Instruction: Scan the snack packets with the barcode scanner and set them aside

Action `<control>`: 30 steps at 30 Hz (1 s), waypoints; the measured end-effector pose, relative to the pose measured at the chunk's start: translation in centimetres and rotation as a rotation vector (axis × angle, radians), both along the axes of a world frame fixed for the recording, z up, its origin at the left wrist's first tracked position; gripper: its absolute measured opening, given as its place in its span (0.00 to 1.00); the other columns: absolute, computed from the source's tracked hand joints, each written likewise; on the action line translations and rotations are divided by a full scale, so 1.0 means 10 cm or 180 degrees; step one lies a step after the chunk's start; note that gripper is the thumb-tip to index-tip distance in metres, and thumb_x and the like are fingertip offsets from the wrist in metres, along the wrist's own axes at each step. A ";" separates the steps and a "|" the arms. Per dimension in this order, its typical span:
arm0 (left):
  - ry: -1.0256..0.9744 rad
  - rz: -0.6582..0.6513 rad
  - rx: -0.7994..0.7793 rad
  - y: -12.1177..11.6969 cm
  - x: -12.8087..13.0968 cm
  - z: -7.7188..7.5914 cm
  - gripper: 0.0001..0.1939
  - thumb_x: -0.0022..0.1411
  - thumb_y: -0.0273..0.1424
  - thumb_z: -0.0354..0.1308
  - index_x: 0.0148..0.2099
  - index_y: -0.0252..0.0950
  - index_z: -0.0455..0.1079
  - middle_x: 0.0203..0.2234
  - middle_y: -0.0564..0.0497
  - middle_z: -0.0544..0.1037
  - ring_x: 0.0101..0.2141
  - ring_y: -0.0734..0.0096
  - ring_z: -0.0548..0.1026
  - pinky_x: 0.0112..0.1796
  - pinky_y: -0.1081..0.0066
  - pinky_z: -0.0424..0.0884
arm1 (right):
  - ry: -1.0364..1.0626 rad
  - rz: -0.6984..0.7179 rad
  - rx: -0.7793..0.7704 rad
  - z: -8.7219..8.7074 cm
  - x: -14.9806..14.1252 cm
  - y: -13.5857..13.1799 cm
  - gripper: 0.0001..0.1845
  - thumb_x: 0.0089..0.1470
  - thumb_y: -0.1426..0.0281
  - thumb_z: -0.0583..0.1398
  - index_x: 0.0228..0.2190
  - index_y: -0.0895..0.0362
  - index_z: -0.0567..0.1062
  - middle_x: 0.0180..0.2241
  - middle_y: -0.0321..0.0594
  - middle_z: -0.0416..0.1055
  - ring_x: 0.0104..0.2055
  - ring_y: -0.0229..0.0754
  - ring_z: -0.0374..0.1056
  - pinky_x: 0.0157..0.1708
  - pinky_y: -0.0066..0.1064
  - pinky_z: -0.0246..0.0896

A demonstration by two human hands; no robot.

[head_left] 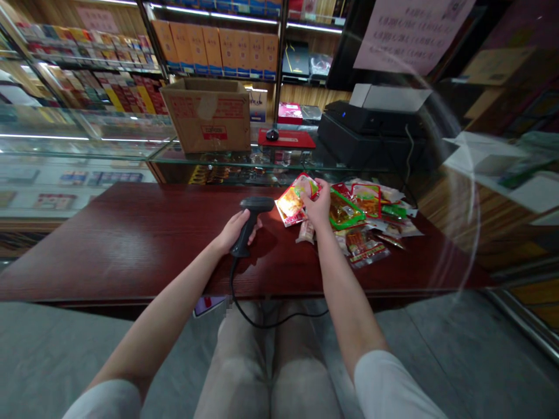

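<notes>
L hand (238, 230) has its grip clamped round the handle of a black corded barcode scanner (257, 203), head up and tilted toward the R. R hand (318, 203) has its grip pinched together on the top end of a red-and-yellow snack pkt (290, 202) w/ a clear window, held tilted just beside the scanner head. The two look apart, but it's a close call. Pkt's lower corner is near the counter (131, 244); can't tell if it rests there. Small pale pkt (305, 231) lies just below R hand. Other snack pkts (371, 218) sit in a loose heap on the counter to the R, w/ a green-edged pkt (347, 212) nearest the R hand. So far: one pkt up in hand, most left in the heap, none lined up or stacked. Scanner cord (232, 285) drops over the counter edge toward the lap. Cardboard box (207, 116) sits on the glass display case (87, 145) behind, inside hidden.
</notes>
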State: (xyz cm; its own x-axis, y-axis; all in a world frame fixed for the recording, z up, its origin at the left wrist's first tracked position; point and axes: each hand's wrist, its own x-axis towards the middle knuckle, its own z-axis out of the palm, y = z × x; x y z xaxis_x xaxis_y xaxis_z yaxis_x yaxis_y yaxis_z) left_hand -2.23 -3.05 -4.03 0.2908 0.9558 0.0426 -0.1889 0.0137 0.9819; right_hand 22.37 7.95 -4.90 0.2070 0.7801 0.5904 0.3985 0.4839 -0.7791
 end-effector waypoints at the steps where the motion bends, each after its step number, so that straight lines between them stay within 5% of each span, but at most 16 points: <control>1: -0.0044 -0.0001 0.0029 0.01 0.00 -0.02 0.30 0.58 0.59 0.57 0.36 0.33 0.69 0.17 0.52 0.72 0.14 0.76 0.66 0.15 0.74 0.61 | 0.0003 0.0034 -0.0005 0.00 -0.02 -0.01 0.31 0.47 0.70 0.61 0.54 0.56 0.63 0.52 0.50 0.67 0.53 0.50 0.67 0.55 0.45 0.63; 6: -0.0224 0.0053 -0.0026 0.00 0.02 -0.02 0.31 0.53 0.58 0.62 0.37 0.33 0.69 0.24 0.50 0.75 0.15 0.77 0.66 0.14 0.74 0.62 | -0.0175 0.0035 -0.0060 0.01 -0.04 -0.08 0.33 0.50 0.70 0.61 0.57 0.56 0.61 0.54 0.52 0.67 0.50 0.50 0.69 0.53 0.46 0.66; 11: -0.0223 0.0201 -0.0027 -0.06 0.00 0.03 0.29 0.56 0.56 0.62 0.41 0.32 0.68 0.22 0.51 0.76 0.16 0.75 0.68 0.16 0.75 0.62 | -0.0762 -0.0177 -0.0189 0.05 0.05 -0.12 0.28 0.50 0.73 0.61 0.54 0.57 0.65 0.54 0.55 0.67 0.58 0.55 0.64 0.61 0.52 0.57; 17: -0.0251 0.0164 -0.0305 -0.03 -0.05 -0.01 0.28 0.61 0.52 0.55 0.41 0.29 0.72 0.20 0.48 0.76 0.18 0.73 0.71 0.21 0.74 0.66 | -0.1332 -0.0453 -0.0206 0.05 0.04 -0.20 0.30 0.48 0.77 0.62 0.54 0.61 0.67 0.65 0.61 0.48 0.67 0.60 0.50 0.66 0.56 0.46; 21: -0.0465 0.0438 -0.0478 0.00 -0.02 -0.02 0.19 0.64 0.43 0.53 0.41 0.30 0.71 0.24 0.46 0.79 0.23 0.70 0.76 0.26 0.73 0.71 | -0.1299 -0.0470 -0.0095 0.08 -0.01 -0.22 0.21 0.51 0.75 0.61 0.49 0.61 0.71 0.61 0.60 0.56 0.65 0.58 0.52 0.66 0.54 0.46; 26: -0.0706 0.0976 -0.0379 0.08 0.17 0.02 0.12 0.60 0.36 0.61 0.42 0.33 0.67 0.33 0.46 0.81 0.32 0.67 0.80 0.36 0.69 0.75 | -0.0674 0.0351 -0.0365 0.11 -0.10 -0.22 0.09 0.55 0.71 0.58 0.39 0.56 0.74 0.44 0.48 0.73 0.50 0.51 0.68 0.57 0.47 0.62; 30: -0.0536 0.1244 -0.0102 0.23 0.41 0.07 0.19 0.57 0.39 0.67 0.45 0.35 0.67 0.37 0.47 0.80 0.37 0.67 0.79 0.40 0.69 0.74 | 0.0298 0.1760 -0.1511 0.15 -0.23 -0.33 0.08 0.56 0.62 0.61 0.35 0.53 0.74 0.36 0.39 0.75 0.36 0.43 0.72 0.42 0.38 0.71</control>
State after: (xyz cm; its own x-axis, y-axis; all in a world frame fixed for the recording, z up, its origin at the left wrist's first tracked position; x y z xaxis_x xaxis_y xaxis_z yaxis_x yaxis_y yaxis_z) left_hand 1.87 -0.76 -3.30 -0.1023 0.9944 0.0269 -0.3436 -0.0607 0.9372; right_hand 20.08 4.64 -3.44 -0.2577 0.9525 0.1621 0.1153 0.1969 -0.9736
